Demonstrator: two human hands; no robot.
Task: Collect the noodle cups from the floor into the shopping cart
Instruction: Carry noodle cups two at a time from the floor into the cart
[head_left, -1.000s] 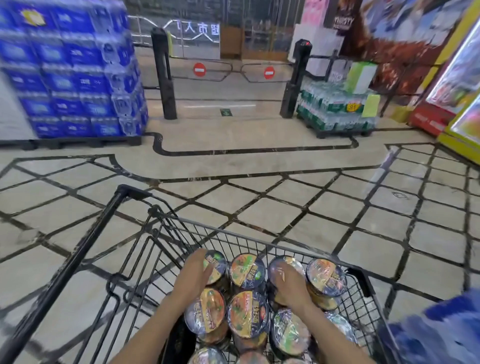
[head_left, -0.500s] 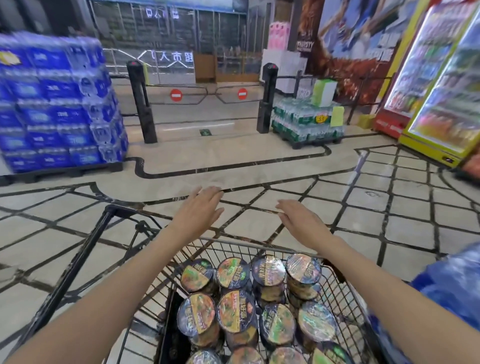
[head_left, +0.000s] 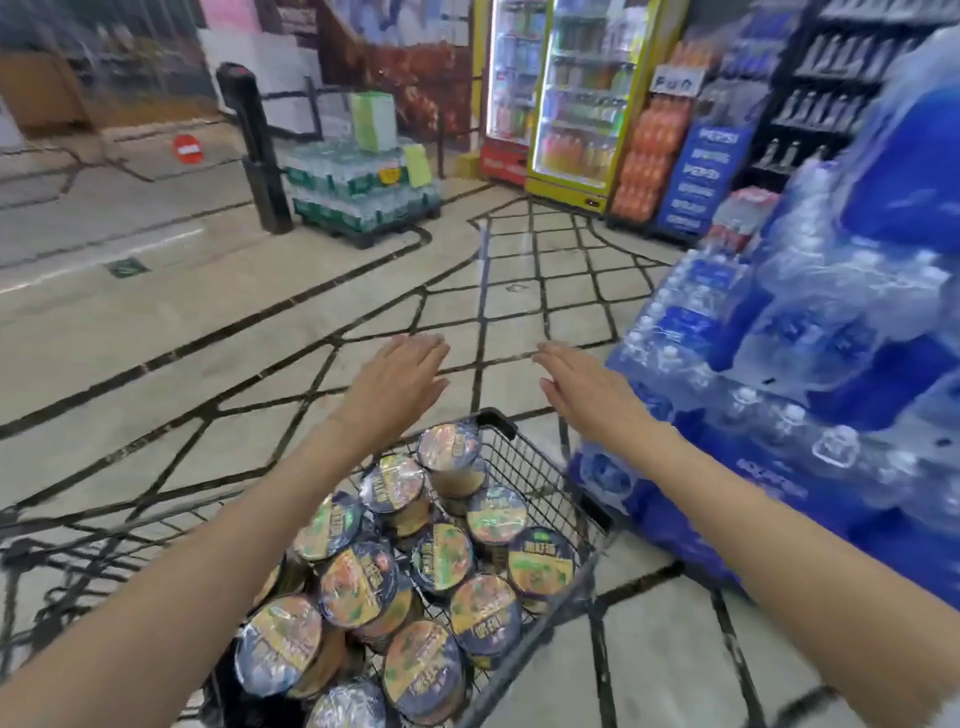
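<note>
A black wire shopping cart (head_left: 540, 467) stands low in the middle of the head view, with several noodle cups (head_left: 358, 582) with colourful lids packed inside it. My left hand (head_left: 400, 379) hovers above the cart's far rim with straight fingers and holds nothing. My right hand (head_left: 582, 389) is stretched out beside it, fingers straight and empty too. Both forearms reach over the cart. No noodle cup shows on the tiled floor (head_left: 208, 332) in this view.
Stacked blue packs of water bottles (head_left: 810, 395) stand close on the cart's right. Drink fridges (head_left: 576, 93) and shelves line the back right. A pallet of green bottle packs (head_left: 358, 192) and a black gate post (head_left: 260, 150) stand ahead on the left.
Both hands lifted out of the cart, off the cups, and now hover empty above its far rim. The view swung right, bringing the blue water packs close beside the cart.
</note>
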